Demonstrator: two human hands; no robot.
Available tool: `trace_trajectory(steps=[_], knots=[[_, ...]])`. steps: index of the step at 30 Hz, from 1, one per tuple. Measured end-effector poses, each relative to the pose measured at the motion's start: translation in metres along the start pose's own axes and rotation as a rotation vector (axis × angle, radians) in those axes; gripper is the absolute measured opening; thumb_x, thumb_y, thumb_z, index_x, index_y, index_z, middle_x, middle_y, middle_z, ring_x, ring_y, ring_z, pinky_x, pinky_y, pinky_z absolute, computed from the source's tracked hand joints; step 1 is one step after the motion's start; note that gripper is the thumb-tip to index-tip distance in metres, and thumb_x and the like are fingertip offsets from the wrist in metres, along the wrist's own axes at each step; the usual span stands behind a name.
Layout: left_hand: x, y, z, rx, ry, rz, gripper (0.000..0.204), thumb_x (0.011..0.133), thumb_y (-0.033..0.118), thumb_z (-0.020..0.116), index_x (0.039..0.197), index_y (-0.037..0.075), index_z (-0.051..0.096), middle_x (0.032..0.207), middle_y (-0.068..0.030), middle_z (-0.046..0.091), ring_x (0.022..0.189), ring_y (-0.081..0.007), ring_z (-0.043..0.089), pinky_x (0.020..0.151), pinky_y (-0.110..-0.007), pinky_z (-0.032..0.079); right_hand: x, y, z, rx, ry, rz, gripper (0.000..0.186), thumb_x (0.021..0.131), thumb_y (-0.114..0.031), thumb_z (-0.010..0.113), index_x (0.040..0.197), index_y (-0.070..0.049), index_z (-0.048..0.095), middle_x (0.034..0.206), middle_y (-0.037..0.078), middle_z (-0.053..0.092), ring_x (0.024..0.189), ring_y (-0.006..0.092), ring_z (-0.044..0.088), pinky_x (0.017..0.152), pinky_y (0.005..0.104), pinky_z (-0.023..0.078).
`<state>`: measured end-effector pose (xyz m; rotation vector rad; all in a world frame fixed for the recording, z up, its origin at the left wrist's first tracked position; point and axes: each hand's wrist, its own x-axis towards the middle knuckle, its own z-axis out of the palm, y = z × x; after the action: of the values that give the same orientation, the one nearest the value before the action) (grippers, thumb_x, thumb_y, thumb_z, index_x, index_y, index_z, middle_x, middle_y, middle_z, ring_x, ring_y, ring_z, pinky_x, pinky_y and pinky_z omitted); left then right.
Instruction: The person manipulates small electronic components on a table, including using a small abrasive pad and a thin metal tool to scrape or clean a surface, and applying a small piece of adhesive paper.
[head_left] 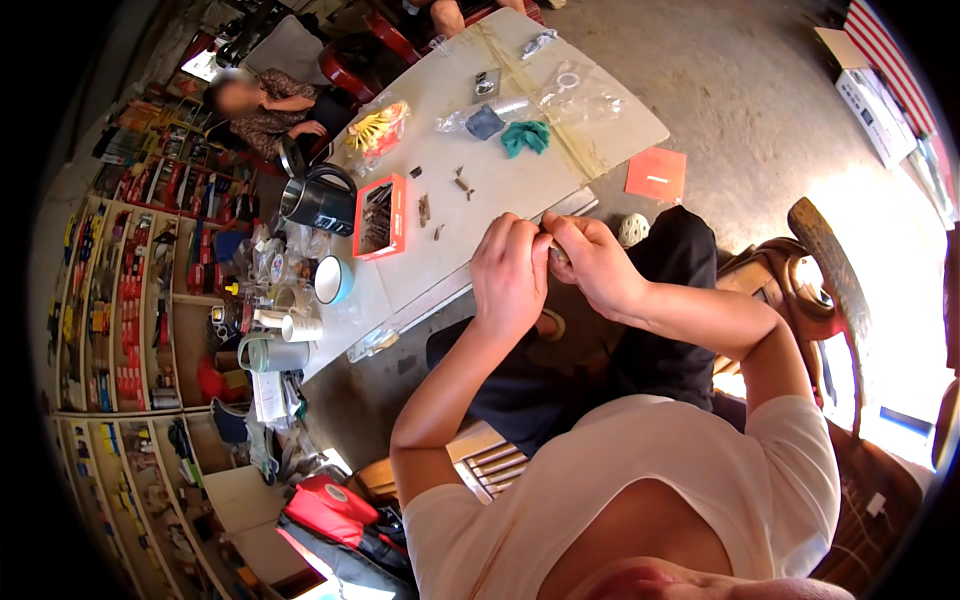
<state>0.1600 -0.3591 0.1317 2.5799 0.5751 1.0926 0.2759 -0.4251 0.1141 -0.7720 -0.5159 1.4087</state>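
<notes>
My left hand and my right hand meet just beyond the table's near edge, their fingers curled and pinched together. Between the fingertips is a small object, mostly covered; its kind is hidden. On the white table past my left hand lie several small brown pieces, some long and narrow, others crumbs. Beside them an open red box contains more dark brown pieces.
A dark electric kettle, white mug and enamel cup line the left side. Farther off are yellow bananas, a teal cloth and plastic wrapping. A person sits beyond; shelves stand left.
</notes>
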Motion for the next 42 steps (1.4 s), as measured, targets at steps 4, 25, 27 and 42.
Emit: trace_trajectory(steps=[4, 25, 27, 42], knots=[[-0.004, -0.001, -0.001, -0.643, -0.114, -0.547, 0.030, 0.100, 0.026, 0.043, 0.077, 0.006, 0.045, 0.063, -0.0010, 0.038, 0.050, -0.0151, 0.037, 0.045, -0.029, 0.031, 0.019, 0.002, -0.016, -0.902, 0.005, -0.908, 0.026, 0.091, -0.012, 0.053, 0.067, -0.003, 0.050, 0.058, 0.009, 0.044, 0.053, 0.0222, 0.047, 0.050, 0.0334, 0.041], [-0.009, -0.015, 0.022, -0.604, 0.044, -0.492, 0.039, 0.099, 0.036, 0.046, 0.075, 0.005, 0.048, 0.060, 0.0013, 0.040, 0.054, -0.0101, 0.041, 0.051, -0.028, 0.036, 0.032, 0.002, -0.024, -1.110, 0.039, -0.905, 0.028, 0.094, -0.012, 0.050, 0.068, 0.000, 0.048, 0.058, 0.011, 0.045, 0.052, 0.0262, 0.046, 0.050, 0.0367, 0.038], [0.010, -0.010, 0.010, -1.272, -0.274, -0.977, 0.043, 0.099, 0.040, 0.045, 0.068, 0.011, 0.040, 0.058, 0.0077, 0.032, 0.048, -0.0051, 0.029, 0.043, -0.024, 0.028, 0.033, -0.021, -0.027, -1.296, -0.055, -1.119, 0.025, 0.091, -0.007, 0.051, 0.068, 0.000, 0.047, 0.060, 0.013, 0.045, 0.053, 0.0300, 0.045, 0.050, 0.0374, 0.037], [0.005, -0.017, 0.019, -0.594, 0.083, -0.415, 0.034, 0.099, 0.026, 0.047, 0.071, 0.006, 0.047, 0.060, -0.0025, 0.034, 0.056, -0.0168, 0.039, 0.055, -0.030, 0.036, 0.034, -0.009, -0.023, -0.858, 0.012, -0.544, 0.034, 0.099, -0.020, 0.045, 0.069, -0.004, 0.046, 0.056, -0.003, 0.038, 0.050, 0.0093, 0.038, 0.047, 0.0280, 0.031]])
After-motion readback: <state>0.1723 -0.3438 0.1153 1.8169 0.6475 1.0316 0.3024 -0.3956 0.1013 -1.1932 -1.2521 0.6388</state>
